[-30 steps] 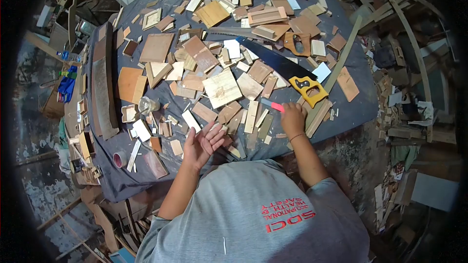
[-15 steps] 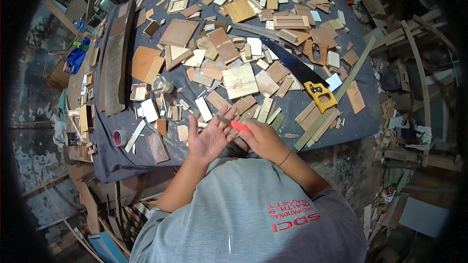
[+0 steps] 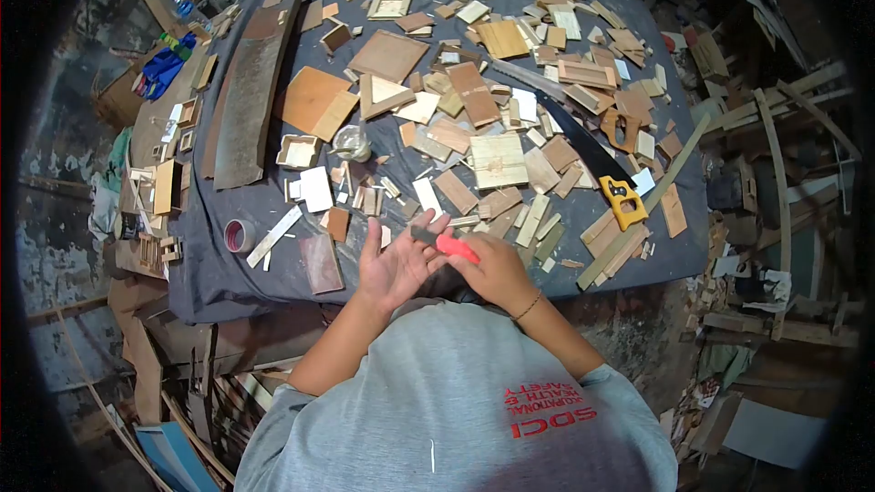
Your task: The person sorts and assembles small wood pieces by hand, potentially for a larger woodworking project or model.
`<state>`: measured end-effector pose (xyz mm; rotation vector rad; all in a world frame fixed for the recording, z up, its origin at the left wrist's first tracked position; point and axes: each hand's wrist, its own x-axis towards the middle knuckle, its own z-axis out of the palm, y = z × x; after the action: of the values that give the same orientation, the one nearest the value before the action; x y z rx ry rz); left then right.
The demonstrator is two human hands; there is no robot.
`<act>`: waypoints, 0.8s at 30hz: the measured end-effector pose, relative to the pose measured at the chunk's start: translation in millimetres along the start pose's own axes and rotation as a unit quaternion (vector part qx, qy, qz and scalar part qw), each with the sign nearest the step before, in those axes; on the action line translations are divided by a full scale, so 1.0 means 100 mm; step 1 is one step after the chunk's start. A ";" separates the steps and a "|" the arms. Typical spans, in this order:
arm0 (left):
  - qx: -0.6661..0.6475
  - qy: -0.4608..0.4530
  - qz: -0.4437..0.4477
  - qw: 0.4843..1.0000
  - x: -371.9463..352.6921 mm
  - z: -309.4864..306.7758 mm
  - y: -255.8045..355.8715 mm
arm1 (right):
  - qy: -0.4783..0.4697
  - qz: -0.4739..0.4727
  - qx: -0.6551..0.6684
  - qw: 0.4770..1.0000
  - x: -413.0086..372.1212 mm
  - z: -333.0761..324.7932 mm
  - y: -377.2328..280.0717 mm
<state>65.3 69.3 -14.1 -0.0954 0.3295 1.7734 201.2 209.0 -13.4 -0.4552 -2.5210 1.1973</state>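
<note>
Lifted since a second ago, a red-handled tool (image 3: 458,249) is pointing leftward from the right hand (image 3: 497,273), whose fingers are pinching it, its long axis crossing the left hand (image 3: 392,275), fingers spread; wood pieces (image 3: 499,162) are lying beyond.

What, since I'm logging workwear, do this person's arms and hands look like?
The left hand and right hand are ungloved. The right has a thin, dark band at the wrist; the left shows none. The short sleeves are grey, and the grey shirt bears red lettering.
</note>
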 end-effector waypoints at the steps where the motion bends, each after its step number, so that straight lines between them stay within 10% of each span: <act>1: -0.004 0.003 0.003 1.000 -0.05 -0.04 0.06 | -0.002 -0.004 -0.002 1.000 0.02 0.08 -0.03; 24: -0.028 0.055 -0.090 0.994 -0.49 -0.81 0.94 | 0.012 0.220 -0.161 0.962 0.19 1.23 -0.37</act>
<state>-23.6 -16.9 -63.7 -0.2558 0.3403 1.6010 128.4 110.0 -55.5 -1.1524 -2.6836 0.8965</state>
